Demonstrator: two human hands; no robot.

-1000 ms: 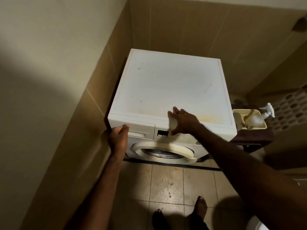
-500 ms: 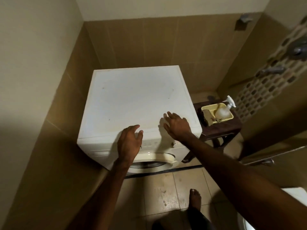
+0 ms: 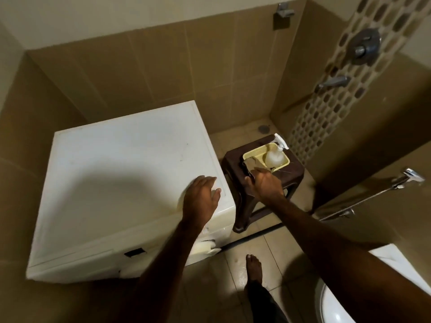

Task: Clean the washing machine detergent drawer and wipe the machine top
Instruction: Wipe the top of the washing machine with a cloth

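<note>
Dim warm light, soft shadows (wide-angle bending at edges)

washing machine [image 3: 130, 183]: white, front-loader, in tiled corner | top: flat, smudged | detergent drawer [image 3: 77, 259]: closed

Both bare forearms reach forward and away from the body. The left hand [image 3: 201, 199] lies palm down, fingers loosely spread and nearly straight (gripping nothing). The right hand [image 3: 265, 185] stretches further out to its right, wrist bent down, fingers pointing forward; whether they hold anything cannot be told. A bare foot [image 3: 253, 266] stands below, between the arms.
</note>
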